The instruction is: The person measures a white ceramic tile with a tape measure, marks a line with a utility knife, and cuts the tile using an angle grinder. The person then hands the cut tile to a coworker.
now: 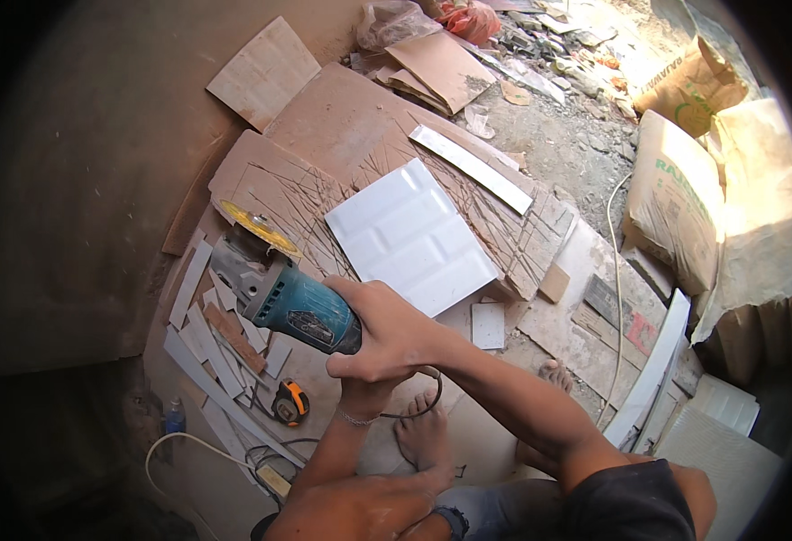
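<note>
right hand [382, 329] is gripping the teal grinder [306, 311] over the left edge of the scored board [279, 185]; left hand [362, 391] mostly hidden, can't tell its grip. white tile [414, 239] blocks part of the near edge.

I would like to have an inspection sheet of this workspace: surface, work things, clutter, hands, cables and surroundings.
Surface: brown board on the floor, scored with many dark lines.
Job's things: blue-green angle grinder with yellow disc; white tile lying on the board.
Clutter: pale offcut strips and tape measure at the left; white strip beyond the tile.
Hands: right hand grips the grinder's rear; left hand mostly hidden beneath it, grip unclear.
Cables: dark cord loops near the hands; pale cable at the right.
Surroundings: sacks at the right, rubble farther off; bare feet nearby.
</note>
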The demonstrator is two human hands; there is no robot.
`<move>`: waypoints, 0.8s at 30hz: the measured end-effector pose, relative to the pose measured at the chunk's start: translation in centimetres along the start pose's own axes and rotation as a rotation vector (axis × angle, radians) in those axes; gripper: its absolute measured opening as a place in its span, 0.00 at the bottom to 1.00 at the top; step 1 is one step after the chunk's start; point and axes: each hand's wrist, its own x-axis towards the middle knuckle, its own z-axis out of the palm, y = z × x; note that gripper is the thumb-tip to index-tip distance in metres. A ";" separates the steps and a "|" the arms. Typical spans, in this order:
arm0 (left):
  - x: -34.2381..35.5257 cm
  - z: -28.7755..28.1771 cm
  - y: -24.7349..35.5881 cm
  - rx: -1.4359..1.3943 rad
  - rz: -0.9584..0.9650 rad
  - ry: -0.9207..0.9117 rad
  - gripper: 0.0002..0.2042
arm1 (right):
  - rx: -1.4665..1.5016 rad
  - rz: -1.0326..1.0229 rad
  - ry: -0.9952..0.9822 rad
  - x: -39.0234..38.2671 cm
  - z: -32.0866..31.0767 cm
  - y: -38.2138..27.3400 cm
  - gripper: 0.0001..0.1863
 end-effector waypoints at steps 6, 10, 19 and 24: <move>-0.2 -1.1 -4.9 -0.664 0.050 0.173 0.26 | -0.161 0.172 0.152 1.0 3.0 -2.2 0.34; 0.1 -0.7 -6.9 -0.838 0.097 0.186 0.29 | -0.188 0.249 0.132 1.5 3.3 -2.1 0.37; -1.5 -0.3 -7.0 -1.343 0.367 0.045 0.30 | -0.184 0.123 -0.026 1.8 6.3 -2.2 0.39; -2.8 -0.3 -6.8 -1.470 0.524 -0.048 0.27 | -0.231 0.022 -0.085 2.1 8.3 -3.1 0.39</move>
